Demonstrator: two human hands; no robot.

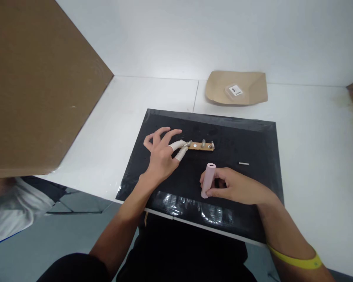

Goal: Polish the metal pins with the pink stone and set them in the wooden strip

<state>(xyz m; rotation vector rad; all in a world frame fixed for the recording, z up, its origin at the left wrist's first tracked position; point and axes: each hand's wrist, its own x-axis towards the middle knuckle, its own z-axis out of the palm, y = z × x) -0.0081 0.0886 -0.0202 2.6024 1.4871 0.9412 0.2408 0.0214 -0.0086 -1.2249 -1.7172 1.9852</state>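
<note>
While resting on black mat (238, 133), left hand (160, 156) pinches left end of small tan strip (201, 146) between thumb and index, both capped in white finger cots (178, 145); other three fingers splayed, off the part. Strip: flat, narrow, wood- or board-coloured, carrying a few short grey metal studs standing up and one pale round dot; long axis runs left-right, roughly parallel to mat's far edge, free end pointing right. Sits mid-mat, slightly toward the far side, flat on the mat. Right hand (233, 187) clenched around pink cylinder (208, 180): smooth, matte, rounded at the top, with a small dark opening in the upper face; long axis near upright, tipped slightly right and away, lower end touching the mat. Sits near the mat's front, well apart from the strip. Small thin metal pin (243, 163) lying loose on the mat right of the cylinder, axis left-right, touching nothing. Mat itself matte black, rectangular, front band glossy and crinkled like tape. White smooth surface (312, 129) under it. Kraft-paper tray (253, 84), edges curled, beyond the mat, with a clear packet bearing a white label (235, 91) in it. Brown cardboard panel (32, 78) standing at left. Yellow band (297, 260) on right wrist.
</note>
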